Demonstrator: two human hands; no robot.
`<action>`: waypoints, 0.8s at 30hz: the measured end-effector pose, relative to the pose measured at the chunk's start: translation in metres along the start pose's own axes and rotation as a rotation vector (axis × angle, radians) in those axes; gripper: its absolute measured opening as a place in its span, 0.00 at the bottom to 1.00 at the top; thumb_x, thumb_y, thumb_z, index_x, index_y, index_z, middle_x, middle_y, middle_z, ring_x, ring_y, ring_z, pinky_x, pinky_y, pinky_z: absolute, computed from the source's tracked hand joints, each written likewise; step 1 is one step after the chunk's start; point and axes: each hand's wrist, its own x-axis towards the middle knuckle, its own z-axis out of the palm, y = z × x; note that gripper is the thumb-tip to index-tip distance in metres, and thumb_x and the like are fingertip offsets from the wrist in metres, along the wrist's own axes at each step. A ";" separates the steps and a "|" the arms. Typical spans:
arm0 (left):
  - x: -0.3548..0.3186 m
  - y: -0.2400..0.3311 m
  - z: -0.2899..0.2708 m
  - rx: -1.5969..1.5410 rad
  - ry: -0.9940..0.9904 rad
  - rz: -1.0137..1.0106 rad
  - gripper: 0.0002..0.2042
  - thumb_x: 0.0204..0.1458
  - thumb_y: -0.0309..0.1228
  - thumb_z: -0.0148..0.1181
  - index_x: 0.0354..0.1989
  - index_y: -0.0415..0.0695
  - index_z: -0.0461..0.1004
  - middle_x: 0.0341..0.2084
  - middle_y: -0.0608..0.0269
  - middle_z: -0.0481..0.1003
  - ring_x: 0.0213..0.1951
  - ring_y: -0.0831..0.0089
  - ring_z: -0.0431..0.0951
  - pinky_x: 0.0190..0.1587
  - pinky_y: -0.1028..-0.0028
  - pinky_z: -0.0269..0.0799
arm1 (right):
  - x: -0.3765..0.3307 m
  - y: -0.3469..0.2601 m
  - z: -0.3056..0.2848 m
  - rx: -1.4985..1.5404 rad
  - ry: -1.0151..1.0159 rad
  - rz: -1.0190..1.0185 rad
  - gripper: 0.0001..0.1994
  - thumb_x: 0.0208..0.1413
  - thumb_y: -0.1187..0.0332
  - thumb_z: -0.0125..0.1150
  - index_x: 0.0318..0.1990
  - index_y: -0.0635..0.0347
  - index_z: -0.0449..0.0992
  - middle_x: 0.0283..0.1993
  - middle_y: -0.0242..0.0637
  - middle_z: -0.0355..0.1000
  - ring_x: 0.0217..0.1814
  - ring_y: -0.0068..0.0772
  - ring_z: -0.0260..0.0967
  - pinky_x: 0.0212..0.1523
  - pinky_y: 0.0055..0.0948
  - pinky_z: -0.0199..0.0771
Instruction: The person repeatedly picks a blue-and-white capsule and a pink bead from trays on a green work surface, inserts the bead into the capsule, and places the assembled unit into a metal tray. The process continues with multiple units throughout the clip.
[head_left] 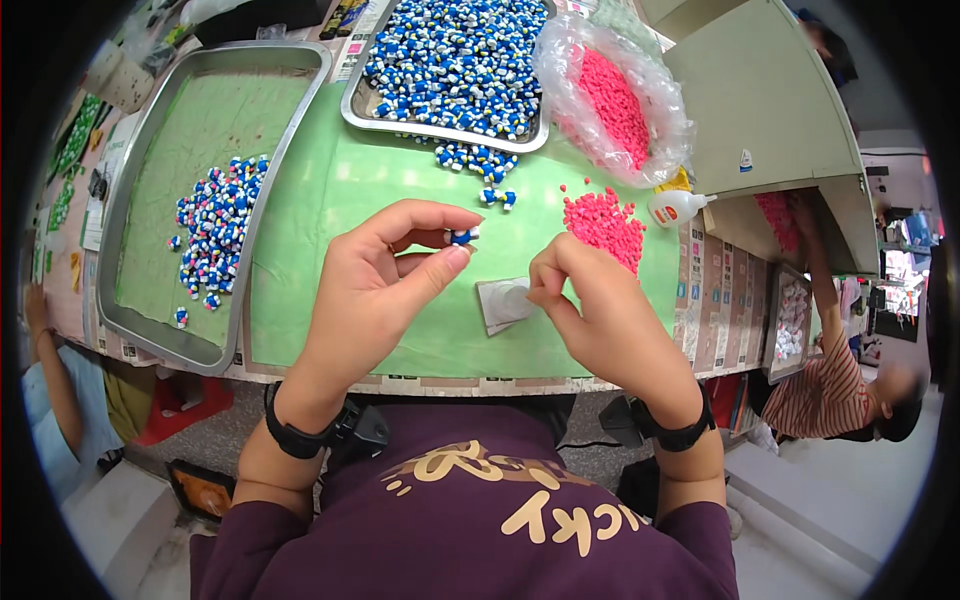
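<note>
Fingers (432, 272) of the left hand (375, 275) pinch a blue-and-white piece (461, 238) above the bench (345, 185), while the right hand's, bunched narrowly by a pale pad (500, 308), hide whether they hold anything.

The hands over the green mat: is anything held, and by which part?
The left hand pinches a blue-and-white piece by its blue body; whether the right hand holds anything cannot be told.

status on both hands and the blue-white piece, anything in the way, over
Left hand: pinching blue-and-white piece. Right hand: curled beside pale pad, contact unclear. Nothing visibly blocking either hand.
</note>
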 end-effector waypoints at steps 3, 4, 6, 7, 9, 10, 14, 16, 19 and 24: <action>0.000 0.002 0.003 -0.055 -0.037 -0.030 0.12 0.53 0.17 0.59 0.47 0.32 0.73 0.45 0.55 0.76 0.44 0.73 0.77 0.49 0.73 0.75 | -0.002 -0.010 -0.010 0.134 0.054 0.015 0.09 0.51 0.82 0.56 0.31 0.62 0.61 0.28 0.41 0.68 0.32 0.43 0.69 0.35 0.34 0.68; 0.001 0.002 0.006 -0.113 -0.038 -0.052 0.13 0.53 0.17 0.59 0.47 0.32 0.73 0.45 0.55 0.76 0.44 0.72 0.77 0.49 0.73 0.75 | -0.002 -0.015 -0.013 0.181 0.081 0.015 0.10 0.51 0.82 0.56 0.31 0.62 0.61 0.29 0.40 0.68 0.32 0.39 0.69 0.36 0.32 0.68; 0.001 0.003 0.013 -0.215 -0.036 -0.070 0.13 0.52 0.17 0.60 0.47 0.33 0.72 0.43 0.55 0.76 0.44 0.72 0.78 0.49 0.73 0.76 | -0.001 -0.021 -0.015 0.288 0.146 -0.013 0.11 0.53 0.82 0.58 0.30 0.61 0.60 0.31 0.38 0.69 0.34 0.32 0.69 0.38 0.27 0.69; 0.002 0.004 0.017 -0.260 -0.033 -0.067 0.13 0.52 0.17 0.60 0.47 0.33 0.72 0.43 0.55 0.76 0.44 0.71 0.78 0.49 0.73 0.76 | 0.000 -0.024 -0.013 0.349 0.183 -0.039 0.12 0.54 0.82 0.58 0.30 0.60 0.60 0.32 0.37 0.69 0.35 0.29 0.68 0.39 0.26 0.69; 0.003 0.006 0.022 -0.304 -0.032 -0.061 0.14 0.52 0.17 0.61 0.47 0.34 0.71 0.41 0.55 0.76 0.43 0.71 0.79 0.49 0.73 0.76 | 0.002 -0.029 -0.011 0.408 0.261 -0.095 0.12 0.54 0.82 0.59 0.30 0.60 0.59 0.34 0.37 0.69 0.36 0.25 0.67 0.39 0.24 0.69; 0.003 0.007 0.023 -0.302 -0.031 -0.058 0.14 0.51 0.17 0.62 0.46 0.34 0.71 0.41 0.55 0.76 0.43 0.71 0.79 0.49 0.73 0.76 | 0.003 -0.030 -0.011 0.407 0.297 -0.125 0.13 0.54 0.83 0.59 0.30 0.59 0.59 0.34 0.37 0.70 0.36 0.24 0.67 0.39 0.24 0.70; 0.002 0.006 0.027 -0.314 -0.030 0.021 0.12 0.50 0.16 0.63 0.44 0.34 0.72 0.41 0.55 0.76 0.45 0.70 0.79 0.49 0.73 0.76 | 0.007 -0.030 -0.009 0.416 0.390 -0.193 0.13 0.54 0.83 0.59 0.29 0.60 0.59 0.35 0.39 0.70 0.37 0.24 0.68 0.38 0.23 0.71; 0.002 0.006 0.026 -0.315 -0.035 0.022 0.12 0.50 0.15 0.63 0.43 0.35 0.71 0.41 0.55 0.77 0.45 0.70 0.79 0.49 0.73 0.76 | 0.007 -0.030 -0.009 0.387 0.390 -0.196 0.13 0.54 0.83 0.59 0.29 0.60 0.59 0.36 0.40 0.70 0.37 0.24 0.68 0.38 0.23 0.72; 0.002 0.007 0.027 -0.320 -0.046 0.020 0.12 0.50 0.16 0.63 0.43 0.34 0.71 0.41 0.55 0.77 0.45 0.70 0.79 0.49 0.73 0.76 | 0.007 -0.029 -0.009 0.353 0.389 -0.197 0.13 0.54 0.83 0.59 0.29 0.60 0.59 0.36 0.41 0.70 0.37 0.23 0.67 0.38 0.23 0.71; 0.002 0.005 0.026 -0.309 -0.047 -0.002 0.13 0.50 0.16 0.63 0.44 0.35 0.71 0.42 0.56 0.76 0.44 0.70 0.79 0.48 0.73 0.76 | 0.005 -0.030 -0.008 0.395 0.410 -0.213 0.13 0.55 0.83 0.59 0.29 0.59 0.59 0.36 0.40 0.70 0.36 0.22 0.66 0.35 0.22 0.68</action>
